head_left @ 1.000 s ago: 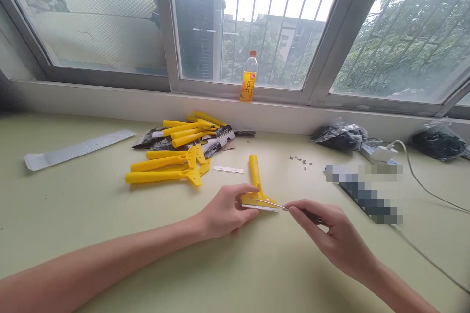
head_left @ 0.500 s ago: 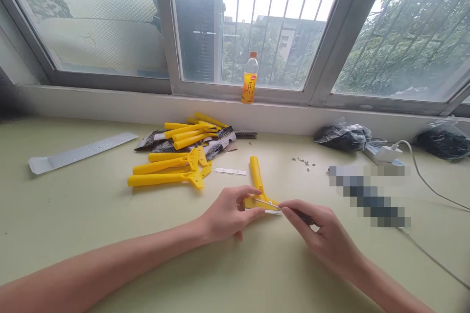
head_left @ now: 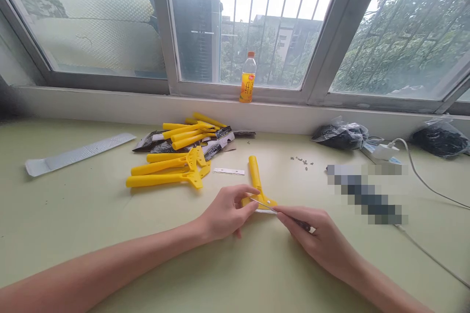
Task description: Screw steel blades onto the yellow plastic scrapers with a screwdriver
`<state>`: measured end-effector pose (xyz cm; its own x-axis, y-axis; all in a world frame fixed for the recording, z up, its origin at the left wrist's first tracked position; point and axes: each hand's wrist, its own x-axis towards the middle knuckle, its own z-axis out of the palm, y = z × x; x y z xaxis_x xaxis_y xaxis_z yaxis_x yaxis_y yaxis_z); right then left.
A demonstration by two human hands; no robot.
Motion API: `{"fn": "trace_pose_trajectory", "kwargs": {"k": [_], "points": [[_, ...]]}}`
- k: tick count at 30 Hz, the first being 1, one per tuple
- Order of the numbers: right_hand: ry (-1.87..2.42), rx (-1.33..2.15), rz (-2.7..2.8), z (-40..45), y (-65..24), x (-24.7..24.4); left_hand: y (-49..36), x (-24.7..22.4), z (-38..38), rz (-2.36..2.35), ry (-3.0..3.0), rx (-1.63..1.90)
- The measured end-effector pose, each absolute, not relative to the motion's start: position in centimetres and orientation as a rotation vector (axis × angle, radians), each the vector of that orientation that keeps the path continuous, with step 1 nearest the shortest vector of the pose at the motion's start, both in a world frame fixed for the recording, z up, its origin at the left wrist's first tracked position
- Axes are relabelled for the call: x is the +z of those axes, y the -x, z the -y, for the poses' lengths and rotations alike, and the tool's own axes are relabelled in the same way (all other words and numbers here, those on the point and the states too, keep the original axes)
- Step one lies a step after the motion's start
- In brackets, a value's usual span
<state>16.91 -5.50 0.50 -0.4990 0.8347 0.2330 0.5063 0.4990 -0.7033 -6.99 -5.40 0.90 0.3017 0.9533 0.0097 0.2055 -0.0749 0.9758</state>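
Note:
A yellow scraper (head_left: 254,171) lies on the table with its handle pointing away from me. Along the near edge of its wide head runs a pale blade strip (head_left: 265,212). My left hand (head_left: 225,212) is closed around the left end of the head, thumb and fingers gripping it. In my right hand (head_left: 319,230) I hold a screwdriver (head_left: 301,224). Its thin metal shaft slants across the head, with the tip by my left fingertips. A silver screw (head_left: 268,201) shows on the head's right side. The exact contact of the tip is too small to make out.
Several yellow scraper handles (head_left: 159,180) lie to the left, and more rest on black packaging (head_left: 220,142) behind. A white strip (head_left: 229,171) and loose screws (head_left: 303,160) lie nearby. Bags (head_left: 341,134), a charger cable (head_left: 409,156) and a bottle (head_left: 247,83) stand farther off.
The screwdriver and my right hand have shifted slightly left and down, and the shaft slants more steeply. My left hand keeps its hold on the scraper. The whole view has drifted a little.

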Motion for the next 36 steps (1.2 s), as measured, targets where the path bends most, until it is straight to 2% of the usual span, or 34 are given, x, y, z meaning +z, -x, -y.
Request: {"fn": "trace_pose_trajectory", "kwargs": {"k": [6, 13, 30, 36], "points": [[1.155, 0.783, 2.244, 5.5, -16.8, 0.5, 7.0, 1.1, 5.3, -1.111, -1.521, 0.896], [1.137, 0.610, 2.318, 5.4, -17.0, 0.1, 7.0, 1.1, 5.0, -1.086, -1.460, 0.906], [1.017, 0.616, 2.399, 5.5, -17.9, 0.7, 7.1, 1.4, 4.2, -1.091, -1.288, 0.912], [1.113, 0.611, 2.073, 5.0, -18.8, 0.9, 7.6, 1.7, 3.9, -1.071, -1.201, 0.904]]}}
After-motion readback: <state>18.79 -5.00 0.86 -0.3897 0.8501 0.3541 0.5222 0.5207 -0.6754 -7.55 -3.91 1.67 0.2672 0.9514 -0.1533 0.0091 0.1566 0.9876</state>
